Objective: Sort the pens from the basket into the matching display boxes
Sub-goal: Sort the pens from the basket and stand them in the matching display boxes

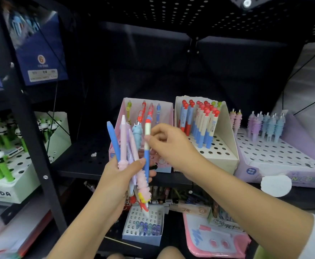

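A: Which pen is being handled?
B: A red-capped pen (147, 144) with white barrel and blue lower half; the right hand (168, 146) is pinching it mid-barrel, upright, while its foot is sitting in the bundle (129, 156) that the left hand (124, 176) is gripping, fingers curled round it

A: So, the step?
B: Likely pulling one pen from the bunch. It is matching the red-topped pens in the cream box (225, 146) just right, so the next move is calling for lifting it clear and seating it in an open hole there

A: Counts?
B: About five or six pens in the bundle, overlap hiding some. Four are standing in the pink box (168, 113); roughly a dozen in the cream one. Four display boxes showing on this shelf (81, 157) level, counting the panda box (12, 191) and lilac box (283, 165). Basket not in view
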Motion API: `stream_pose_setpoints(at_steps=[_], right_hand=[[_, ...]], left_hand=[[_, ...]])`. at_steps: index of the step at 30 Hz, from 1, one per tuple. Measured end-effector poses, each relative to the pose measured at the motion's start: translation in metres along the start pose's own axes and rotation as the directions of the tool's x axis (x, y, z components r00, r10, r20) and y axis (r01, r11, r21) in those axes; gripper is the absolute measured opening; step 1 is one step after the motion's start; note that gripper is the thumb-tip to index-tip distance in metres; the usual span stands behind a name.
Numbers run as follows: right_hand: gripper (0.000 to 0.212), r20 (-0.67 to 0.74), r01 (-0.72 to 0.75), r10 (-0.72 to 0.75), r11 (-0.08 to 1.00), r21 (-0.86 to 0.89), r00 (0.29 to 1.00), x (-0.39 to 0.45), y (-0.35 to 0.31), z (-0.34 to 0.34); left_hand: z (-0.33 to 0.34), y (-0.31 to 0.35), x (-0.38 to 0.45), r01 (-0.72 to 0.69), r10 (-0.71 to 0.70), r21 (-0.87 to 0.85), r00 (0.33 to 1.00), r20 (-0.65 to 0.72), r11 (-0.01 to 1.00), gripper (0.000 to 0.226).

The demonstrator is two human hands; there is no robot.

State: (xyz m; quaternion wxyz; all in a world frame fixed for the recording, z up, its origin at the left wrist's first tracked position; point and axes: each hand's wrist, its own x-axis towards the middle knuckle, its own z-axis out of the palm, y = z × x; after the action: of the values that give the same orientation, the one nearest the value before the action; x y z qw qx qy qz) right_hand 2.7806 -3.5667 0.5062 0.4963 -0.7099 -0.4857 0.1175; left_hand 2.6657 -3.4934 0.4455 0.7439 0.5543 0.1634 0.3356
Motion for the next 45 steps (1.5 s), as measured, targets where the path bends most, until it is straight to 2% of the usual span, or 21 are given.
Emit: stream_pose_setpoints(at_steps=[4,8,10,14,16,19,21,24,32,40,41,43,45], right_hand=[[0.007,-0.163,-0.034,0.070,0.976,0.216,0.984,0.000,-0.001,-0.017],[0.007,-0.132,-0.051,0.082,0.974,0.222,0.988,-0.009,0.004,-0.028],[0.006,-0.149,-0.020,0.049,0.982,0.188,0.988,-0.012,0.007,-0.037],[0.010,-0.340,0.060,0.028,0.967,0.247,0.940,-0.012,0.011,-0.075],[0.010,-0.469,0.110,-0.011,0.977,0.185,0.883,-0.011,0.015,-0.099],[0.014,-0.565,0.136,-0.154,0.988,-0.075,0.810,-0.012,0.026,-0.122],[0.016,-0.539,0.109,-0.191,0.977,-0.181,0.820,-0.013,0.034,-0.123],[0.007,-0.478,0.057,-0.170,0.969,-0.242,0.862,-0.014,0.046,-0.116],[0.004,-0.401,0.088,-0.267,0.907,-0.411,0.876,-0.003,0.048,-0.109],[0.010,-0.234,-0.086,-0.050,0.840,-0.536,0.971,-0.010,0.061,-0.100],[0.010,-0.246,-0.104,-0.039,0.837,-0.538,0.968,-0.013,0.060,-0.101],[0.012,-0.345,-0.101,-0.107,0.840,-0.534,0.932,-0.020,0.057,-0.101],[0.012,-0.385,-0.052,-0.141,0.891,-0.450,0.912,-0.030,0.049,-0.096]], left_hand=[[0.003,-0.002,-0.002,0.064,-0.065,0.042,0.998,0.013,0.997,0.015],[0.012,-0.008,-0.002,0.092,-0.092,0.103,0.996,-0.003,0.990,0.020],[0.018,-0.010,-0.002,0.100,-0.099,0.081,0.995,-0.007,0.992,0.021],[0.030,-0.011,-0.003,0.086,-0.086,0.084,0.996,0.004,0.993,0.018],[0.035,-0.012,-0.004,0.069,-0.069,0.076,0.998,0.005,0.995,0.016],[0.042,-0.015,-0.004,0.055,-0.056,0.089,0.998,0.015,0.994,0.014],[0.046,-0.017,-0.003,0.060,-0.061,0.095,0.998,0.014,0.994,0.012],[0.051,-0.019,-0.003,0.076,-0.078,0.086,0.997,0.021,0.993,0.011],[0.053,-0.018,-0.007,0.110,-0.113,0.072,0.993,0.039,0.991,0.014],[0.052,-0.017,-0.009,0.116,-0.118,0.031,0.991,0.058,0.993,0.011],[0.052,-0.017,-0.009,0.117,-0.118,0.025,0.991,0.066,0.993,0.011],[0.053,-0.017,-0.010,0.124,-0.123,0.002,0.988,0.091,0.992,0.013],[0.057,-0.017,-0.011,0.131,-0.129,-0.002,0.982,0.136,0.991,0.017]])
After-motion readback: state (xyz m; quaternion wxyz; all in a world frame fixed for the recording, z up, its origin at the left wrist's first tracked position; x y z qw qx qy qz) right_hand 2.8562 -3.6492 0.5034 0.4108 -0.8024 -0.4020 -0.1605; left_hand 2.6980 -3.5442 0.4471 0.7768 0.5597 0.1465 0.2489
